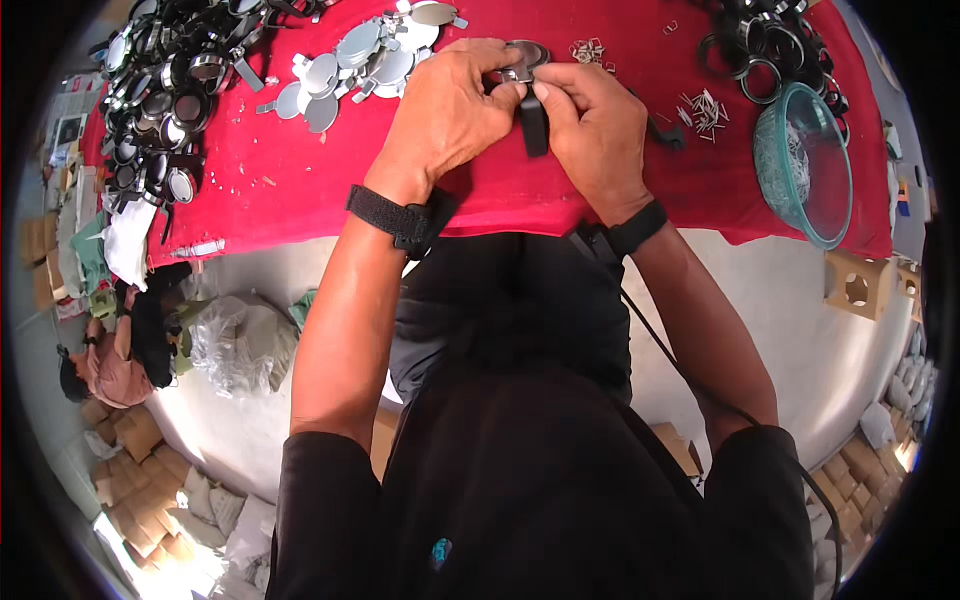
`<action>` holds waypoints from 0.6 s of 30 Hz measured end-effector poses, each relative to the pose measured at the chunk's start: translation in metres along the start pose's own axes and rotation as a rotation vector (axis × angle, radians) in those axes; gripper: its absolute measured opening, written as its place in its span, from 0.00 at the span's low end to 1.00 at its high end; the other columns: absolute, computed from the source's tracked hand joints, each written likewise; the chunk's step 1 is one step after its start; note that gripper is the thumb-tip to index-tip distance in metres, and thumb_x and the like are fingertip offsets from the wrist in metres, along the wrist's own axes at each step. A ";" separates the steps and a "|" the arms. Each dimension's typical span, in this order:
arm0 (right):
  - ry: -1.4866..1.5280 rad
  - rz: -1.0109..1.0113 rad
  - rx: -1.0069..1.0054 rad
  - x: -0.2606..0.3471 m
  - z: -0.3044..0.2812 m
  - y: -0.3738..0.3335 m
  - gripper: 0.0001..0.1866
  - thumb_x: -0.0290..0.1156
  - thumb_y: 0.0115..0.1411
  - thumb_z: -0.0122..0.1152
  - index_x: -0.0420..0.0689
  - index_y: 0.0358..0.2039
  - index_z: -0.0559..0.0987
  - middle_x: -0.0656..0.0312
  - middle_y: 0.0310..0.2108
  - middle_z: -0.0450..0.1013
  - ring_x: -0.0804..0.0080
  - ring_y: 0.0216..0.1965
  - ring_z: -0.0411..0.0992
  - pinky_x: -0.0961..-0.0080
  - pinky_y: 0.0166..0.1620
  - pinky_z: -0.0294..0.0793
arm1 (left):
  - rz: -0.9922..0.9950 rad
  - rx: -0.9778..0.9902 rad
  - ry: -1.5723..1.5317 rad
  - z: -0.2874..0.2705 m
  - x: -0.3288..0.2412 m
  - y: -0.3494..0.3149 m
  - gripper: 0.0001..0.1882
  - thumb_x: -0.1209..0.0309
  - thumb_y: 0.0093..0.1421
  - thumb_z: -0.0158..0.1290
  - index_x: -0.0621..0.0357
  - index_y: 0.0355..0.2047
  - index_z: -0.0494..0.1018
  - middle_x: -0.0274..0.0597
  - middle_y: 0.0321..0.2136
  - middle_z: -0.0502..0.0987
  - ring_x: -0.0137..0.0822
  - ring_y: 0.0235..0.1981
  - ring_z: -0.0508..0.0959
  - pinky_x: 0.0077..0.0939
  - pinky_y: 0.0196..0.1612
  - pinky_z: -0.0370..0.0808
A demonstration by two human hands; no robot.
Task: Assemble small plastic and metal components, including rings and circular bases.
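Note:
Over the red cloth, at the far middle, my left hand (450,110) and my right hand (598,125) pinch one small piece between them. It is a round metal disc with a black strap (535,125) hanging toward me. Left-hand fingers close around the disc's left side and lower edge. On the right, my thumb and forefinger are pressed together where disc and strap meet; whether they also grip a tiny part is hidden. Beside my left hand lies a heap of silver discs with tabs (365,55). Small metal clips (590,52) lie just beyond my right hand.
Black round-framed pieces (165,100) pile up at the far left. Thin metal pins (706,114) lie right of my hands, near a clear green-rimmed bowl (782,175). Black rings (770,50) sit behind it. A person (115,365) is at lower left; a cable runs along my right arm.

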State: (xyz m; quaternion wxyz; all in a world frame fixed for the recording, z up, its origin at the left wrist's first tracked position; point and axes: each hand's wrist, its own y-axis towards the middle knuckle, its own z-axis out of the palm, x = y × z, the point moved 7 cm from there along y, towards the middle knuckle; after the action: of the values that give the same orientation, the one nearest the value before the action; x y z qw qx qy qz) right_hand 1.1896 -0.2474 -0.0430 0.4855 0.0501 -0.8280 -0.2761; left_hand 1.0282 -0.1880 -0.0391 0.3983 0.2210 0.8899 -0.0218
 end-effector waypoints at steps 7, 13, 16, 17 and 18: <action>0.061 0.048 -0.048 -0.002 0.010 -0.009 0.06 0.20 0.62 0.70 0.41 0.40 0.87 0.52 0.36 0.83 0.51 0.37 0.83 0.61 0.42 0.83 | 0.027 -0.004 -0.025 -0.009 -0.001 -0.004 0.20 0.72 0.66 0.66 0.61 0.58 0.85 0.56 0.56 0.86 0.49 0.57 0.86 0.37 0.62 0.81; 0.132 0.159 -0.070 -0.009 0.018 -0.008 0.07 0.21 0.62 0.70 0.41 0.41 0.87 0.52 0.37 0.84 0.51 0.38 0.84 0.61 0.44 0.83 | 0.020 0.045 0.054 -0.013 -0.002 0.007 0.20 0.73 0.65 0.66 0.61 0.58 0.85 0.56 0.57 0.86 0.49 0.58 0.86 0.38 0.64 0.80; 0.154 0.128 -0.061 -0.006 0.022 -0.007 0.06 0.23 0.64 0.71 0.42 0.41 0.87 0.52 0.36 0.83 0.51 0.37 0.84 0.61 0.44 0.83 | 0.055 -0.014 0.022 -0.022 0.002 0.007 0.19 0.75 0.64 0.65 0.60 0.56 0.86 0.55 0.54 0.87 0.47 0.56 0.87 0.38 0.62 0.81; 0.046 0.124 -0.020 0.001 0.019 -0.006 0.05 0.23 0.66 0.70 0.42 0.42 0.88 0.52 0.37 0.84 0.52 0.38 0.84 0.61 0.45 0.83 | 0.062 -0.029 -0.012 -0.015 0.002 0.006 0.15 0.77 0.63 0.63 0.62 0.50 0.87 0.56 0.48 0.88 0.49 0.51 0.88 0.41 0.55 0.83; -0.027 0.116 0.017 0.007 0.014 -0.008 0.05 0.24 0.67 0.70 0.42 0.43 0.88 0.52 0.38 0.84 0.53 0.38 0.83 0.62 0.46 0.83 | -0.003 0.027 0.033 -0.013 -0.002 0.005 0.09 0.79 0.60 0.60 0.65 0.41 0.84 0.57 0.40 0.86 0.54 0.44 0.87 0.46 0.47 0.83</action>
State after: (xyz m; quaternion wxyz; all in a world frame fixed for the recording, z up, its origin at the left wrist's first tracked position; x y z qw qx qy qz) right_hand 1.1731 -0.2510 -0.0465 0.4888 0.0025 -0.8383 -0.2413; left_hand 1.0224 -0.1818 -0.0277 0.3806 0.2255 0.8963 -0.0304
